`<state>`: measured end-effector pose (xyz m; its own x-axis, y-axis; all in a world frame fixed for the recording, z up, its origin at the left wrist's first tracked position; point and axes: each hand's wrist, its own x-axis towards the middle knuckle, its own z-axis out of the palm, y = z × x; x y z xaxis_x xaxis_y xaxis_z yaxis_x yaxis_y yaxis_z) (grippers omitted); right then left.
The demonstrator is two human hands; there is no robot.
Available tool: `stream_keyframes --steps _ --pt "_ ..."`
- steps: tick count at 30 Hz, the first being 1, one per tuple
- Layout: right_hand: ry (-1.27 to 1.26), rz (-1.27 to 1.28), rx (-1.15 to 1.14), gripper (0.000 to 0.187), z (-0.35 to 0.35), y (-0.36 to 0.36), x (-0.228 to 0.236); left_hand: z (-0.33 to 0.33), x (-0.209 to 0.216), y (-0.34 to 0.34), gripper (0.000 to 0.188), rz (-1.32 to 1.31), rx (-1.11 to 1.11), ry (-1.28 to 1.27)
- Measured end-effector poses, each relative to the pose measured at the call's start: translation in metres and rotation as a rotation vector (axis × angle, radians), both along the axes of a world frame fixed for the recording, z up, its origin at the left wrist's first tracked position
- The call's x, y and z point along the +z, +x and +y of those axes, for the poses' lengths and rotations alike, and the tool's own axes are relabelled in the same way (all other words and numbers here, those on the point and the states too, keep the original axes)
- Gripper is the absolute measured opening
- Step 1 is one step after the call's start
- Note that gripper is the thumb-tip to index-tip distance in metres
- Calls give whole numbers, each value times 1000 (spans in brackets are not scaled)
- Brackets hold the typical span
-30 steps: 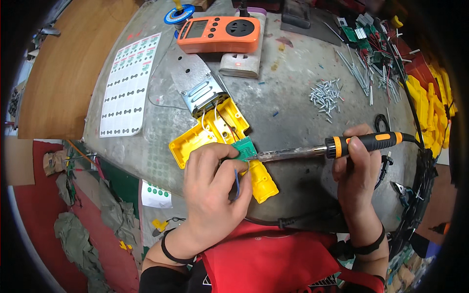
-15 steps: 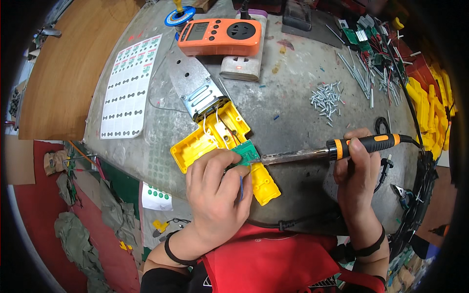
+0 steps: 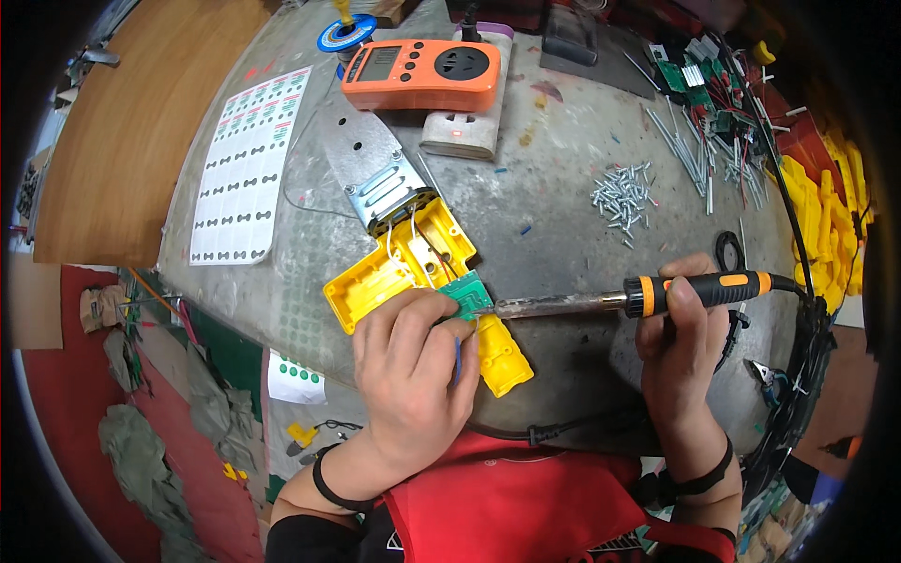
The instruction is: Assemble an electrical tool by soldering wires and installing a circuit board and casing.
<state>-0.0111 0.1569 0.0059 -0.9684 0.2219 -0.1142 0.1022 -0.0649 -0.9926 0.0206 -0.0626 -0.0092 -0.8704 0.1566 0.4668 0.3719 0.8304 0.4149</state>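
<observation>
My right hand (image 3: 683,352) is closed around the black and orange handle of a soldering iron (image 3: 563,304). The iron points left, its tip at the right edge of a small green circuit board (image 3: 465,293). With my left hand (image 3: 413,366) I pinch that board, and a blue wire (image 3: 458,361) shows beside the fingers. Under the board lies an open yellow plastic housing (image 3: 507,355), partly hidden by my left hand. White and dark wires run inside it, and a silver metal plate (image 3: 380,174) is joined at its far end.
An orange power meter (image 3: 422,73) sits on a white power strip (image 3: 460,134) at the back, beside a solder spool (image 3: 345,35). A label sheet (image 3: 246,178) lies left. To the right are a screw pile (image 3: 622,199), metal rods (image 3: 690,155), yellow housings (image 3: 817,220) and pliers (image 3: 765,377).
The view has shifted slightly. Both hands keep their grips, and the iron's tip stays at the board's right edge.
</observation>
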Motion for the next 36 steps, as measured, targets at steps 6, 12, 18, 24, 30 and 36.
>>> stream_keyframes --steps 6,12,18,24,30,36 --pt "-55 7 14 24 2 2 2 0 0 0 21 3 4 14" --pt "-80 28 -44 26 4 2 2 0 0 -1 21 9 4 30" --pt "-123 66 -92 28 7 4 7 2 3 0 20 15 6 72" --pt "-47 93 -119 24 3 2 5 2 2 0 21 20 21 67" --pt "-51 128 -123 26 3 2 3 1 2 0 20 26 36 74" --pt "-15 150 -78 25 3 5 3 0 1 2 20 39 38 94"
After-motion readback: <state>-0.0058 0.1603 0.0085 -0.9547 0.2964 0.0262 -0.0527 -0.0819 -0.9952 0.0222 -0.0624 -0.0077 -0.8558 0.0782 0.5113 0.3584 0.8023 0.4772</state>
